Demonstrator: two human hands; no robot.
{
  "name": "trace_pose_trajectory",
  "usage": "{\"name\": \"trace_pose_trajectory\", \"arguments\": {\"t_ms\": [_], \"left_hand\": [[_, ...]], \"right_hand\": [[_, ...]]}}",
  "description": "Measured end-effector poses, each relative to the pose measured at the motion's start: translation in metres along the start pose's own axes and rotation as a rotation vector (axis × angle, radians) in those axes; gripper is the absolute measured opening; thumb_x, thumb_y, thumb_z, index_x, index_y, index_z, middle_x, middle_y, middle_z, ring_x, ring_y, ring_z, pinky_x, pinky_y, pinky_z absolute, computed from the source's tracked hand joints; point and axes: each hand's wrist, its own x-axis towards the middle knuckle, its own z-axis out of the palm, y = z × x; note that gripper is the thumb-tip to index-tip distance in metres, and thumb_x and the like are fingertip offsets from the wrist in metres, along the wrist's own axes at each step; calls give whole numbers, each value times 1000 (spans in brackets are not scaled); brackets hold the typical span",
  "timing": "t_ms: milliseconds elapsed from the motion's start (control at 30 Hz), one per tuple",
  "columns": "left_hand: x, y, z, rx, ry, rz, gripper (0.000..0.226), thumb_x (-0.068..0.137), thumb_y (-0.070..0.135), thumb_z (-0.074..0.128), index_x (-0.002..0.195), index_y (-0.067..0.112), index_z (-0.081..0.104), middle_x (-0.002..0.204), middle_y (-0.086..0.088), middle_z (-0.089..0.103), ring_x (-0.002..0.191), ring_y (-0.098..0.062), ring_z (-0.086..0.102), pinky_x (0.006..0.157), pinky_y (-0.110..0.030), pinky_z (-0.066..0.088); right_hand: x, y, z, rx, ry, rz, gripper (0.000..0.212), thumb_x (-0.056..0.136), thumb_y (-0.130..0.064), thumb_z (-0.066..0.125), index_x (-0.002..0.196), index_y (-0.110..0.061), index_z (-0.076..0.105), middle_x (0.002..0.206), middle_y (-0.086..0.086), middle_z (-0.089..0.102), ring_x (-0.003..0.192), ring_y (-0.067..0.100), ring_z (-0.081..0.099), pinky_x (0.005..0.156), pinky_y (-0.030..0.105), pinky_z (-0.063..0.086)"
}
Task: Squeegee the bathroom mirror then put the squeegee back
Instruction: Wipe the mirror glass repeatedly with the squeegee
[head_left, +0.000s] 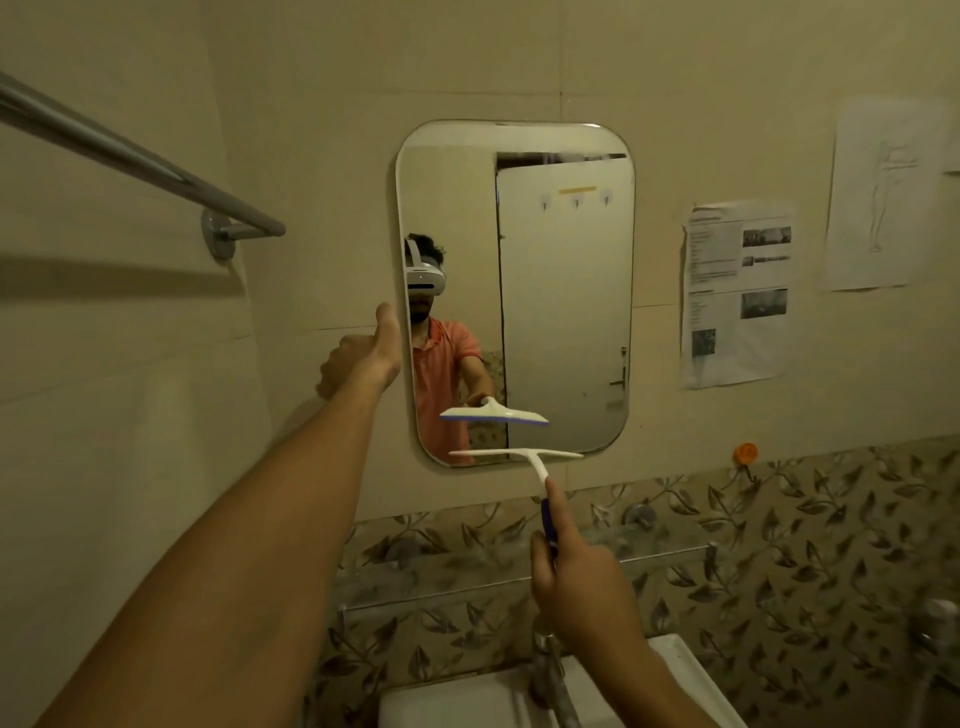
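Mirror (566, 291) on the wall looks mostly clear w/ the squeegee (514, 455) blade at its bottom edge, so I'd guess the wiping is about done and putting the tool back is what's left. Left hand (363, 358) braces at the mirror's left edge, fingers curled, holding nothing; right hand (576, 577) grips the squeegee handle, index finger stretched along it

White squeegee (519, 455) with purple grip; leaf-patterned brown tiles (779, 545); orange hook (745, 453).
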Motion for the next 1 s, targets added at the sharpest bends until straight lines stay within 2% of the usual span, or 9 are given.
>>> {"name": "trace_pose_trajectory", "arguments": {"t_ms": [167,300,433,500,633,800,867,900,1000], "left_hand": [[-25,-3,3,76,63,20,91,88,75,14,122,6,64,117,-18,65,107,-37,60,91,-43,47],[-49,2,11,110,56,98,81,94,68,19,122,6,63,116,-18,65,106,-37,60,82,-40,43],[-75,12,21,159,4,166,73,99,63,21,106,9,69,90,-10,62,82,-29,56,71,-35,40],[-90,15,29,196,-28,202,70,99,61,22,101,10,71,86,-8,63,75,-25,55,69,-34,41],[-127,30,51,229,-88,280,71,98,63,23,106,12,71,100,-11,68,84,-26,59,66,-33,39],[-177,67,83,109,-291,259,72,97,69,18,105,15,63,90,-4,60,80,-23,56,74,-34,43],[-196,86,95,44,-376,232,86,89,77,15,112,12,66,100,-9,66,90,-28,60,81,-39,48],[-206,95,99,3,-404,221,87,87,78,15,115,15,67,105,-10,67,92,-29,62,80,-40,49],[-231,122,112,-122,-464,198,71,96,68,22,109,15,67,102,-11,67,88,-27,62,75,-39,48]], "right_hand": [[12,-11,-28,0,3,-15,72,106,-39,42,159,-42,-6,75,-3,62,64,12,60,59,30,52],[22,-23,-45,-11,9,-27,68,105,-39,40,159,-41,-2,76,-1,62,66,15,61,63,36,57],[30,-29,-64,-3,10,-54,66,106,-36,39,159,-40,0,75,-1,60,66,15,60,61,37,55],[34,-28,-72,-6,21,-59,64,107,-37,37,158,-42,-1,75,0,60,65,15,60,57,33,54],[45,-23,-95,-13,34,-79,61,108,-41,29,157,-45,-5,76,1,61,66,17,62,62,39,59],[60,-7,-129,-24,62,-125,59,106,-46,24,158,-43,-4,74,2,62,63,18,61,59,38,56],[66,4,-143,-25,71,-150,60,106,-44,26,159,-41,-2,75,2,63,64,17,62,58,36,55],[68,10,-150,-27,71,-162,60,106,-43,27,159,-40,-1,77,2,64,65,18,62,59,38,57],[73,30,-170,-39,78,-137,60,106,-41,29,159,-30,4,82,2,65,68,19,63,62,41,58]]}}
